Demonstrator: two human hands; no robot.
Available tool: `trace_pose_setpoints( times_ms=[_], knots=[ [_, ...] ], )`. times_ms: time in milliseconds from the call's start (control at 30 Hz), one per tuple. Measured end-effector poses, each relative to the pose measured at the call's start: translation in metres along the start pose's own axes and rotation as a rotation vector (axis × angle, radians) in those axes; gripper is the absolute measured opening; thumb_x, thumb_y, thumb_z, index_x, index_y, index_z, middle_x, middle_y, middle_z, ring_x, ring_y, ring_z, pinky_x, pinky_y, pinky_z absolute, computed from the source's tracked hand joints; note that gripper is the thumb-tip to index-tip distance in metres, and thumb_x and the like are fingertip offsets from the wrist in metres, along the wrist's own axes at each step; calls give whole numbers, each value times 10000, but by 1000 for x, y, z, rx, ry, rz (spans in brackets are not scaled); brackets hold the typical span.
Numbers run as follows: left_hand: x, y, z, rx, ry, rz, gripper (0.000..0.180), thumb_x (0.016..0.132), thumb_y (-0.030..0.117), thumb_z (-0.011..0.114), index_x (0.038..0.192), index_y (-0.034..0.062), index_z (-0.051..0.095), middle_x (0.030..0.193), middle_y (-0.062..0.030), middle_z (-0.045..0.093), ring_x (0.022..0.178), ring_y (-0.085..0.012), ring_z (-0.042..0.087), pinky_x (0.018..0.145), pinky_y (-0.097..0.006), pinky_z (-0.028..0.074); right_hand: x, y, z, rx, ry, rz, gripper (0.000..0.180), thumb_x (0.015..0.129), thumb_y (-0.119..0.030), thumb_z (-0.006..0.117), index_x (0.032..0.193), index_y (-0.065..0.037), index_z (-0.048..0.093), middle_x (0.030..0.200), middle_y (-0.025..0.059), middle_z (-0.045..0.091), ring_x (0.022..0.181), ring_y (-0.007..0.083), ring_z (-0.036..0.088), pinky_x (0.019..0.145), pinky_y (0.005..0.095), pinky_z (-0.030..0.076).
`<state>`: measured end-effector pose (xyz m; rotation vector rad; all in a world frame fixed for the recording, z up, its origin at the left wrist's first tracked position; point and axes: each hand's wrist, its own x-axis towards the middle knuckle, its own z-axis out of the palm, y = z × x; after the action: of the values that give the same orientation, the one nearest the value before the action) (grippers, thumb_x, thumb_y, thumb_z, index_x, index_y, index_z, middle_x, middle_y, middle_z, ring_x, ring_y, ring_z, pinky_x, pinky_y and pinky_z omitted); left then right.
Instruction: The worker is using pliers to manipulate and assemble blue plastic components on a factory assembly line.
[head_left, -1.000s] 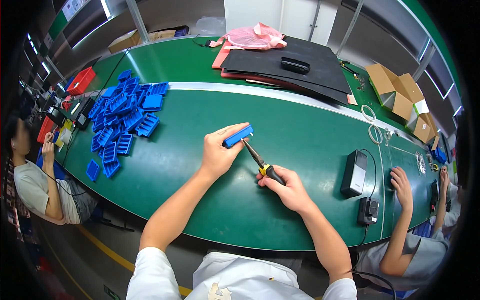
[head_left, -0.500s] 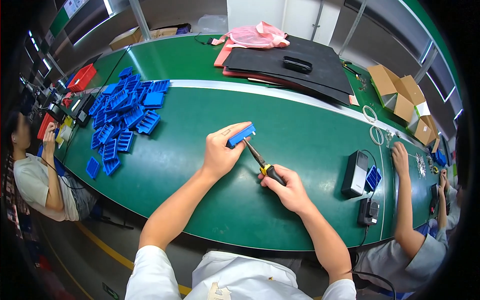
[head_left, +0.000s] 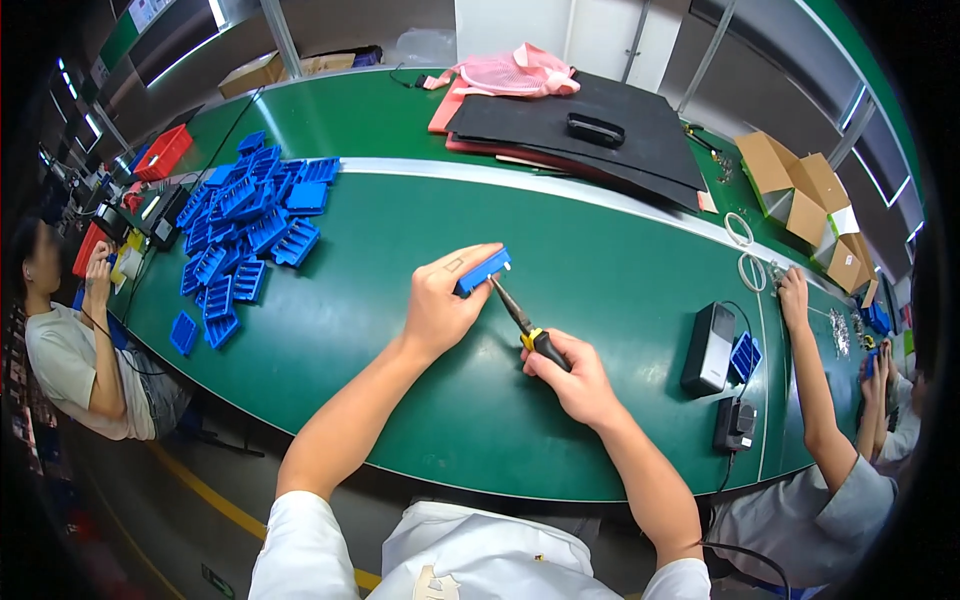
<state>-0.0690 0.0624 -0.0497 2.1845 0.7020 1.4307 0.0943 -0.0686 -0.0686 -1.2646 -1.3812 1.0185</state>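
Over the middle of the green table, my left hand (head_left: 442, 305) is closed round a small blue plastic tray (head_left: 484, 271), tilted with its right end up. Small pale bits show on that tray's edge. My right hand (head_left: 572, 372) grips long-nose pliers (head_left: 522, 318) by their black and yellow handles. The plier tips point up and left and reach the tray's lower edge, near my left fingertips. Whether the jaws pinch anything is too small to tell.
At the left lies a heap of blue plastic trays (head_left: 240, 215). A grey-black power bank (head_left: 708, 348) and a black adapter (head_left: 735, 425) stand at the right. Black sheets (head_left: 590, 130) lie at the back. A co-worker's arm (head_left: 815, 390) reaches in at the right; another person (head_left: 85, 370) sits left.
My hands, the tray and the pliers stay almost in place. At the right, the co-worker's hand has moved farther back toward the small parts on the table.
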Motion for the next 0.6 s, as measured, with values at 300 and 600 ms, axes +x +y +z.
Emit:
trace_pose_setpoints(
  times_ms=[300, 600],
  knots=[
    [-4, 2, -1, -85, -47, -227, 273, 732, -68, 624, 997, -10, 661, 854, -134, 689, 750, -195, 679, 690, -291, 525, 1, -7, 0, -7, -14, 99, 184, 885, -141, 573, 779, 9, 576, 733, 52, 510, 669, 130, 478, 614, 279, 388],
    [5, -13, -8, -96, -54, -109, 274, 736, -15, 695, 1008, -6, 658, 925, -124, 694, 804, -222, 674, 739, -288, 520, 1, -4, -11, 164, 11, 93, 151, 866, -128, 604, 858, 21, 624, 790, 16, 588, 729, 91, 530, 679, 246, 434]
  ],
)
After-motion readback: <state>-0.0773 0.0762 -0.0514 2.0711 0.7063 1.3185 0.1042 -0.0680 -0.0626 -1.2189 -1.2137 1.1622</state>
